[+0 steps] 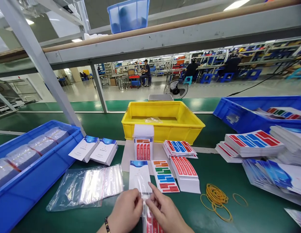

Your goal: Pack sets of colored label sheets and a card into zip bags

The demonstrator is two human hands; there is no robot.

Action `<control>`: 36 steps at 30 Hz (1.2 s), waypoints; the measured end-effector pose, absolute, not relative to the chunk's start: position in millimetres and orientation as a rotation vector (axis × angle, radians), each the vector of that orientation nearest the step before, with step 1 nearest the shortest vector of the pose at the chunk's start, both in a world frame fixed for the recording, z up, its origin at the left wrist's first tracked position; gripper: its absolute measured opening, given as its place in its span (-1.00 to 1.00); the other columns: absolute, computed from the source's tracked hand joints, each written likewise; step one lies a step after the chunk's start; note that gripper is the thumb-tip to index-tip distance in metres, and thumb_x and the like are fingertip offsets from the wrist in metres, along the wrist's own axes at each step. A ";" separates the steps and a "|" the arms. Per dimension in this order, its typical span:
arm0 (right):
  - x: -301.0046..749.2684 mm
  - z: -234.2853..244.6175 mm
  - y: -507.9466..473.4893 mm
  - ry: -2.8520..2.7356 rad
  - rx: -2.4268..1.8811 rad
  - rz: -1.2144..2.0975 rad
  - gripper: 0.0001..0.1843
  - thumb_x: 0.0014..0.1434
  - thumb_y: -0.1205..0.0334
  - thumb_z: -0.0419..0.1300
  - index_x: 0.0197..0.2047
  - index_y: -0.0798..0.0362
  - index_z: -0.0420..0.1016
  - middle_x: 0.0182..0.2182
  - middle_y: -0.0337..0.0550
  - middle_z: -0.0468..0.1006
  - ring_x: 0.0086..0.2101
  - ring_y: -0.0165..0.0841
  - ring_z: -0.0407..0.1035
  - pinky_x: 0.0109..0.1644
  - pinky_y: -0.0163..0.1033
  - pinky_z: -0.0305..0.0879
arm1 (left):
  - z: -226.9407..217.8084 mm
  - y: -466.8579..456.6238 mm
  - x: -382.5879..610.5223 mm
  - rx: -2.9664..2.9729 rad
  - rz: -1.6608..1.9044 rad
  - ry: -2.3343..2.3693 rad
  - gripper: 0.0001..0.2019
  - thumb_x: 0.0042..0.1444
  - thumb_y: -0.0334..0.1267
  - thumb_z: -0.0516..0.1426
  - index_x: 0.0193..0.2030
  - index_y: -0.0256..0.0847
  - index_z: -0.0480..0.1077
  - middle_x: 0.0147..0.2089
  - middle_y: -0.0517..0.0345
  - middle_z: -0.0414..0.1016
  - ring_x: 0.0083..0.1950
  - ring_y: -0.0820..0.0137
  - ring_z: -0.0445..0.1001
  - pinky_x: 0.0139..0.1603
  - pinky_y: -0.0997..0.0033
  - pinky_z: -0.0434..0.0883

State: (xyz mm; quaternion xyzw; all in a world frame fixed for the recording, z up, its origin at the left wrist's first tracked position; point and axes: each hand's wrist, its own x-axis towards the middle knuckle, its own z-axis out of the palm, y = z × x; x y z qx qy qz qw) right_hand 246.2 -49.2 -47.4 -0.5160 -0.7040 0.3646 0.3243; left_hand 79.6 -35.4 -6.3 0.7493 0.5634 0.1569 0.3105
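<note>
My left hand [127, 207] is closed, pinching the top of a clear plastic zip bag [144, 210] with red-printed label sheets [152, 225] inside. My right hand [166, 210] is at the bag's other side, thumb and fingers at its mouth, index finger stretched forward. Just beyond the fingertips lies a white-and-blue booklet [139, 171], its near end under clear film. Beside it is a colored label sheet [165, 176], then a stack of red label sheets [185, 173]. Left of my hands, empty zip bags [102, 184] lie in a larger clear bag.
A yellow bin [162, 127] stands ahead, behind an upright label stack [143, 145]. Two booklet stacks [104, 151] sit beside the left blue bin [43, 168]. Rubber bands [215, 197] and further label stacks [253, 144] lie right, before another blue bin [238, 113]. A shelf beam [165, 29] crosses overhead.
</note>
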 end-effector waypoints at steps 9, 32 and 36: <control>254.7 -66.9 -47.6 -2.125 -1.240 0.178 -0.56 0.15 0.39 -0.15 0.05 0.17 0.32 -0.43 0.02 0.52 -0.46 -0.27 0.42 -0.41 -0.24 0.35 | -28.5 -19.4 110.1 1.503 0.647 1.226 -0.69 0.05 -0.09 -0.01 -0.61 -0.23 0.23 -0.61 0.27 0.20 -0.53 0.48 0.16 -0.49 0.51 0.12; 256.9 -43.9 -45.8 -1.967 -1.427 0.746 -0.84 0.06 0.36 -0.03 -0.49 0.08 0.32 -0.52 -0.22 0.34 -0.50 -0.43 0.24 -0.44 -0.36 0.07 | -43.8 -21.6 110.6 1.534 0.656 1.169 -0.78 0.02 -0.21 0.02 -0.58 -0.23 0.23 -0.55 0.22 0.27 -0.47 0.44 0.23 -0.42 0.49 0.19; 255.5 -52.1 -46.5 -2.074 -1.451 0.507 -0.73 0.09 0.35 -0.10 -0.62 0.07 0.19 -0.60 -0.22 0.31 -0.55 -0.43 0.18 -0.48 -0.33 -0.03 | -42.2 -24.2 112.5 1.673 0.595 1.198 -0.72 0.07 -0.18 -0.05 -0.62 -0.21 0.15 -0.58 0.25 0.21 -0.50 0.46 0.18 -0.45 0.49 0.13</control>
